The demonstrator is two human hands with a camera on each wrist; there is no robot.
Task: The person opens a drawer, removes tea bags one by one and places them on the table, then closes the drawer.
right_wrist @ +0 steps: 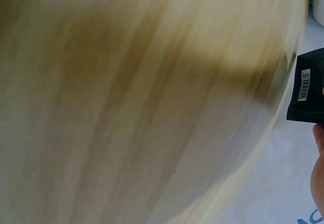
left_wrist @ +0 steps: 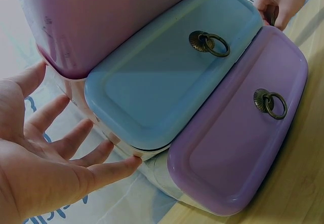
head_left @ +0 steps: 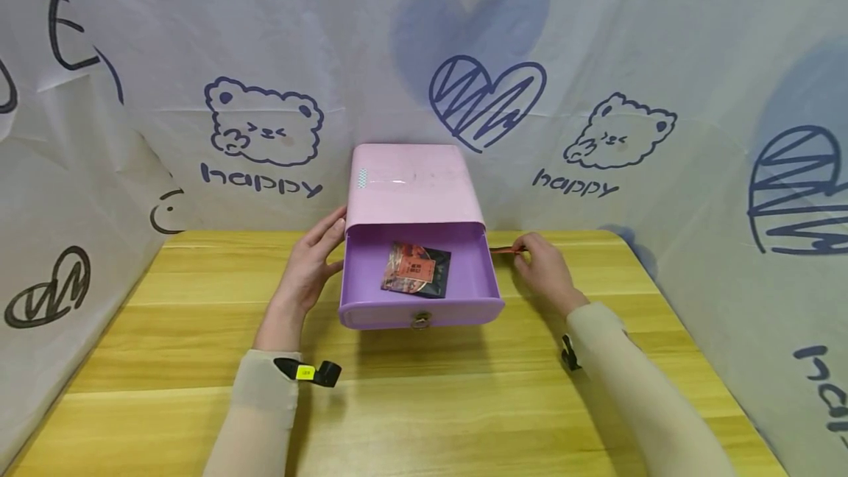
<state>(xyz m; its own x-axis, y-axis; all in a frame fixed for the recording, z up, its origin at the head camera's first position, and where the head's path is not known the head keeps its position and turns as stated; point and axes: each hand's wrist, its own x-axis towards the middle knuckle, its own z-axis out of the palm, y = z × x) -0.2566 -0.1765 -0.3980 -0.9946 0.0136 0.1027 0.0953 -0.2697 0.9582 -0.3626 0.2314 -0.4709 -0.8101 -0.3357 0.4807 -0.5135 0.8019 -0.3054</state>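
Note:
A pink drawer cabinet (head_left: 414, 182) stands against the back cloth, its purple top drawer (head_left: 363, 267) pulled out. Inside that drawer lies a black-and-orange sachet (head_left: 416, 269). My left hand (head_left: 301, 271) is at the cabinet's left side; in the left wrist view its fingers spread along that side, with fingertips touching it. To the right of the drawer, my right hand (head_left: 546, 271) pinches another thin sachet (head_left: 503, 249), seen nearly edge-on. The right wrist view shows this sachet (right_wrist: 306, 110) as black with a white barcode, partly cut off by the frame.
Below the pulled-out drawer, a blue drawer (left_wrist: 167, 72) and a purple drawer (left_wrist: 238, 127) are closed, each with a ring pull. The wooden table (head_left: 424, 418) runs back to a white printed cloth (head_left: 371, 57). Both wrists carry black camera straps.

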